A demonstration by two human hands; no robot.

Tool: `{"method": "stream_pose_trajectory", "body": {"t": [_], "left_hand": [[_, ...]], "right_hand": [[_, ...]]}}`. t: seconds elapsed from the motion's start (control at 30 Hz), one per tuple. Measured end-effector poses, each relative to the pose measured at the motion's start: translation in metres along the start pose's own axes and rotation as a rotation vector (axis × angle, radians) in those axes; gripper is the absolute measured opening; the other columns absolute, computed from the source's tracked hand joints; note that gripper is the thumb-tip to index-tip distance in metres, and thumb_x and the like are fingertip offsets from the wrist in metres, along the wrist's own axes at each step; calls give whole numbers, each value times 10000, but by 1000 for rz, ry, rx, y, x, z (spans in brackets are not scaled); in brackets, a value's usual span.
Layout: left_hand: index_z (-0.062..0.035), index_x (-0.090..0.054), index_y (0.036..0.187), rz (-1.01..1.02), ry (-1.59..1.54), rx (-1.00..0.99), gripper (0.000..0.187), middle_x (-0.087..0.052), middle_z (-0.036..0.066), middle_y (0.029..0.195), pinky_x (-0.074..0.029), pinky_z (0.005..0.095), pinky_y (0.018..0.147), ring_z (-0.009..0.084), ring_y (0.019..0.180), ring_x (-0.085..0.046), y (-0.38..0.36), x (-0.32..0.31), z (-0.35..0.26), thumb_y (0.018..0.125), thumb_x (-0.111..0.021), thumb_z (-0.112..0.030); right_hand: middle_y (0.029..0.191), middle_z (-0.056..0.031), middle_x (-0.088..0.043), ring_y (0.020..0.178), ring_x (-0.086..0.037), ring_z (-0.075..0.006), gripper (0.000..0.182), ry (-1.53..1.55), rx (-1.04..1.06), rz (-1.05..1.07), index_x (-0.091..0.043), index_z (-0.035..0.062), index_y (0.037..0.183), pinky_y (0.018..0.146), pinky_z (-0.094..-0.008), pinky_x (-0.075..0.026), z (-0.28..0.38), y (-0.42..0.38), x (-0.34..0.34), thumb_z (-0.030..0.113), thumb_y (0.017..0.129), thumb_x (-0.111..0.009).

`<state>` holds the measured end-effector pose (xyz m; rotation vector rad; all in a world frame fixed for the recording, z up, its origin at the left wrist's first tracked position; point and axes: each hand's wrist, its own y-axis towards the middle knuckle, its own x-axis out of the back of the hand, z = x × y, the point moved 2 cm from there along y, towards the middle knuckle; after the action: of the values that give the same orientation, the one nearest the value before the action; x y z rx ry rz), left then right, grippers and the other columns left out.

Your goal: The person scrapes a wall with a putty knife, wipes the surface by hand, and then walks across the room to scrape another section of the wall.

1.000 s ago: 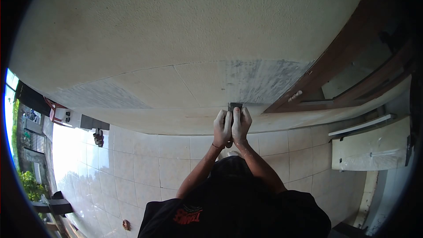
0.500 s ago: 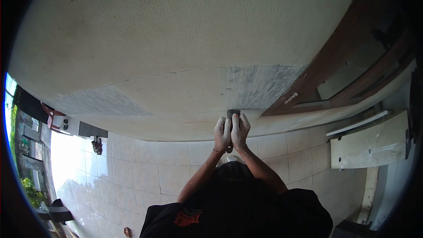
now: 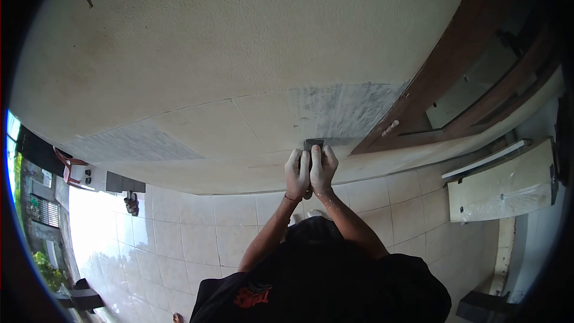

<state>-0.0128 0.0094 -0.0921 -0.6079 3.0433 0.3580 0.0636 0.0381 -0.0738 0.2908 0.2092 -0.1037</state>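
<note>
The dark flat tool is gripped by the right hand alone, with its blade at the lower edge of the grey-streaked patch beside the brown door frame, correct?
Not quite: the head view shows both hands, the left hand and the right hand, gripping the tool. Its blade is indeed at the lower edge of the grey-streaked patch, beside the brown door frame.

The wall [image 3: 197, 36] is in front of the person, and the floor [image 3: 239, 221] is below it. The door [image 3: 421, 107] is at the right of the wall. On the floor at left, the shoes [image 3: 131, 204] are just beside the mat [image 3: 124, 183]; the chair [image 3: 73, 170] is farther left. The board [image 3: 502, 188] is at far right. The tool [image 3: 313, 143] is between the left hand [image 3: 297, 174] and right hand [image 3: 323, 171], at the wall.
</note>
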Motion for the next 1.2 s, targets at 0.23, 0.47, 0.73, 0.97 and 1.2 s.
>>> {"method": "stream_pose_trajectory", "body": {"t": [0.23, 0.47, 0.73, 0.97, 1.2], "left_hand": [[17, -467, 783, -98, 11, 21, 246, -440, 32, 655, -365, 282, 552, 68, 676, -389, -16, -6, 18, 981, -514, -120], [-7, -445, 788, -49, 47, 51, 248, -415, 0, 689, -354, 272, 570, 66, 687, -372, -17, -5, 27, 997, -487, -134], [17, -470, 779, -75, -13, 39, 264, -424, 18, 657, -357, 286, 546, 71, 679, -379, -12, -9, 5, 990, -504, -138], [-18, -436, 783, -64, -33, 50, 257, -419, -9, 704, -351, 257, 585, 58, 707, -378, -14, -9, -3, 1005, -482, -141], [-20, -447, 784, -66, -3, 49, 251, -435, -6, 709, -353, 257, 582, 58, 708, -384, -16, -9, 11, 1001, -479, -142]], "right_hand": [[678, 62, -396, 648, -345, -33, 327, -34, -82, 28, -408, 68, 686, 540, -237, -314, -37, -14, 15, 118, 976, -550], [663, 65, -410, 647, -351, -27, 320, -55, -98, 46, -416, 69, 690, 543, -229, -317, -41, -12, 19, 112, 985, -532], [652, 68, -374, 640, -336, -28, 348, 36, -111, 42, -388, 64, 679, 530, -235, -301, -11, -5, 11, 120, 977, -558], [647, 58, -381, 638, -344, -38, 351, -26, -106, 37, -401, 56, 669, 534, -245, -313, -7, -2, 10, 136, 968, -566], [635, 53, -397, 637, -351, -44, 360, -37, -91, 22, -406, 49, 664, 534, -249, -321, -18, -5, 13, 148, 970, -568]]}}
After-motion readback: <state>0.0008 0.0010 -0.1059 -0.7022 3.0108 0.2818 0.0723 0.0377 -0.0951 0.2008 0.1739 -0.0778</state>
